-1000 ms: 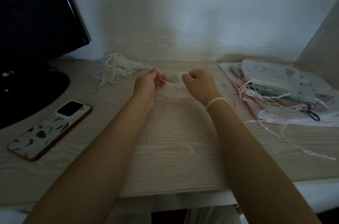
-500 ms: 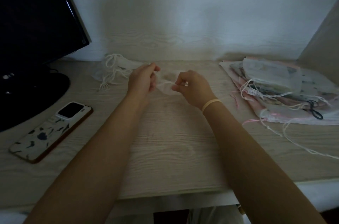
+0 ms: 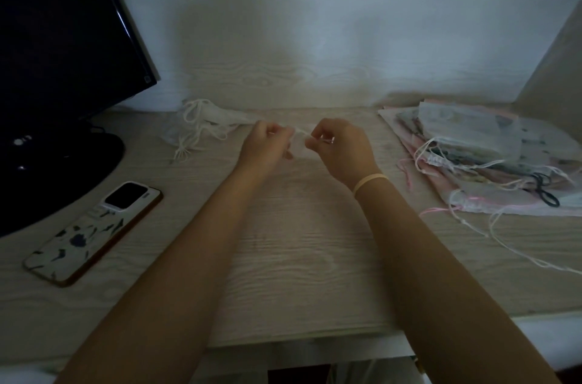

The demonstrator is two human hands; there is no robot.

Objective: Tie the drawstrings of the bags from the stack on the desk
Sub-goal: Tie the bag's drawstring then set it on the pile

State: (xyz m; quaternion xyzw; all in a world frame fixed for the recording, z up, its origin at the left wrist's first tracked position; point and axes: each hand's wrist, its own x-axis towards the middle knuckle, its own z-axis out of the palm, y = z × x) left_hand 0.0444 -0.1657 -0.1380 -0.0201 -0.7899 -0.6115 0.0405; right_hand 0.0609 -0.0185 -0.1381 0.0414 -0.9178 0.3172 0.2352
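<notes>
1. left hand (image 3: 266, 144), right hand (image 3: 341, 147): each pinches the white drawstring (image 3: 300, 132), 12 o'clock on surface (image 3: 299, 257).
2. stack of bags (image 3: 482, 150): 2 o'clock.
3. advice: pull ends evenly, knot snug.

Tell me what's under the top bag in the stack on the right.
Under the pale top bag lie more flat bags, pinkish ones showing at the edges, loose drawstrings trailing out. Their number and middles are covered.
</notes>
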